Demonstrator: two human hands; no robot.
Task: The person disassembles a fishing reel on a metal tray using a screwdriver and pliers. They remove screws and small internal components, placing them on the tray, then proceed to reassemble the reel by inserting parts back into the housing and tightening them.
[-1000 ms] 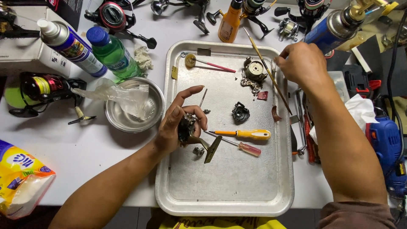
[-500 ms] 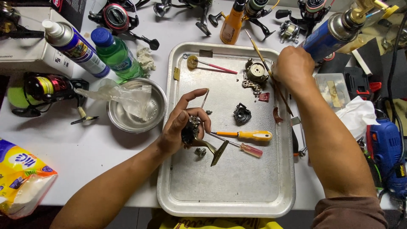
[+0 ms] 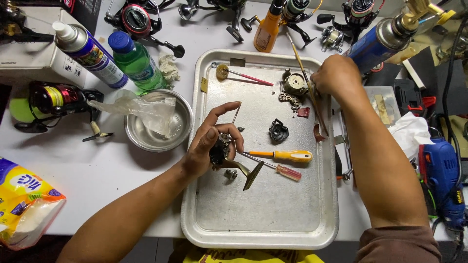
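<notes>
My left hand (image 3: 210, 141) grips a dark fishing-reel body (image 3: 220, 152) with a brass-coloured handle (image 3: 249, 171), low over the metal tray (image 3: 273, 214). My right hand (image 3: 336, 75) rests at the tray's upper right edge, fingers curled over small reel parts (image 3: 294, 84) and beside a long thin brush (image 3: 304, 73); what it holds is hidden. On the tray lie a yellow-handled screwdriver (image 3: 285, 156), a red-handled screwdriver (image 3: 287, 172), a black reel part (image 3: 278, 131) and a round-headed brush (image 3: 223, 71).
Left of the tray stand a steel bowl (image 3: 141, 139) with a plastic bag, a green bottle (image 3: 134, 61) and a spray can (image 3: 87, 51). Fishing reels (image 3: 136, 19) line the far edge. An orange bottle (image 3: 265, 34), blue gas canister (image 3: 375, 44), blue power drill (image 3: 446, 185), tissue packet (image 3: 24, 199).
My right hand has dropped slightly onto the parts at the tray's upper right. My left hand keeps the reel body in about the same spot.
</notes>
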